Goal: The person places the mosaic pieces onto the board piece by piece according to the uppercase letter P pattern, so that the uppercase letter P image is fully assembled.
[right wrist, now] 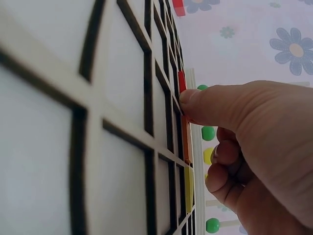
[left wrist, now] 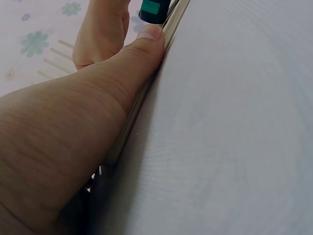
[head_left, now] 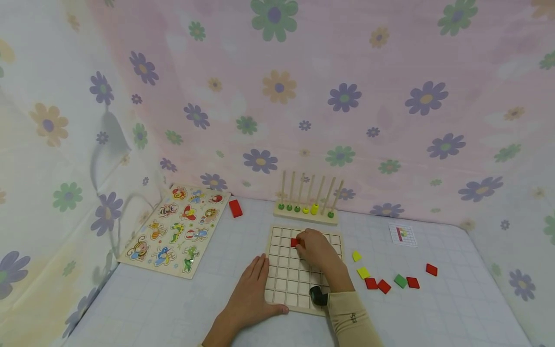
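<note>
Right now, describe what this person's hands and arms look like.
The left hand and right hand are both bare, without gloves. On the right, a beige sleeve bears a small dark marking, and a black wrist camera shows a green patch.

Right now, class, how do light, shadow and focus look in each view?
Head: soft, fairly even light, print on the small card hard to make out; right wrist: nearest part of the grid board looks enlarged and soft; left wrist: shadow along the board's edge, tabletop pale.
</note>
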`<action>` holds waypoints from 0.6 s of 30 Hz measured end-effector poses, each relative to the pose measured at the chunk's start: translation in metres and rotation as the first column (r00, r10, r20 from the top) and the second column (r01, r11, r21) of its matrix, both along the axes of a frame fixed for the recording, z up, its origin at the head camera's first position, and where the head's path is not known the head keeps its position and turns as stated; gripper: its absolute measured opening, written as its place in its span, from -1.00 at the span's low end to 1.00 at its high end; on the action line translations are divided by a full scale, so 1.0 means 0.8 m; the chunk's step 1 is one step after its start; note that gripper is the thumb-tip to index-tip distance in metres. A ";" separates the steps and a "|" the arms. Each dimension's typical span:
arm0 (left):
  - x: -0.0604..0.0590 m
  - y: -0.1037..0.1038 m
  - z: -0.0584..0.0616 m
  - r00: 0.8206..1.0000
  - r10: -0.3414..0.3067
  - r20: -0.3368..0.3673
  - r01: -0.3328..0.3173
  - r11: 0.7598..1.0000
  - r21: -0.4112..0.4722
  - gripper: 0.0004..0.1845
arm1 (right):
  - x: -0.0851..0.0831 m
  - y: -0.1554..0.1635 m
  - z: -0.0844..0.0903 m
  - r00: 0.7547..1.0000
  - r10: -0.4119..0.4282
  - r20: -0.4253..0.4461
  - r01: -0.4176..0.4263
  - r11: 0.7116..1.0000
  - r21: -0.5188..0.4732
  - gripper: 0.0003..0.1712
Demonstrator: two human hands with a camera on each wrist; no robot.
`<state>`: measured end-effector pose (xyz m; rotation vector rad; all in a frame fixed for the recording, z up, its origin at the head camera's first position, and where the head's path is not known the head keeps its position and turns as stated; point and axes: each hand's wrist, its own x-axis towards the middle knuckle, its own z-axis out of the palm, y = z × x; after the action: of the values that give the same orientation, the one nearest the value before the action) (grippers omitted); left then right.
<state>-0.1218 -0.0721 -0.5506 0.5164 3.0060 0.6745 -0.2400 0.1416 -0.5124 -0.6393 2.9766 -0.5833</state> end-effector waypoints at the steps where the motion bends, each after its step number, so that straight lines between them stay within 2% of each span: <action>1: 0.000 0.000 0.000 1.000 0.000 0.000 0.000 1.000 -0.002 0.43 | 0.000 0.000 0.000 1.000 -0.003 0.002 0.003 1.000 -0.003 -0.79; 10: -0.001 0.000 0.002 0.999 0.002 0.035 -0.002 1.000 -0.004 0.44 | 0.000 -0.002 0.001 0.999 -0.034 0.036 0.035 0.999 -0.033 -0.81; 18: 0.000 0.000 0.000 1.000 0.006 0.007 -0.006 1.000 0.012 0.44 | -0.002 -0.007 0.004 1.000 -0.014 0.006 0.014 1.000 -0.026 -0.79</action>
<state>-0.1215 -0.0722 -0.5506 0.5045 3.0004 0.6939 -0.2416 0.1363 -0.5093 -0.6182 2.9746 -0.6253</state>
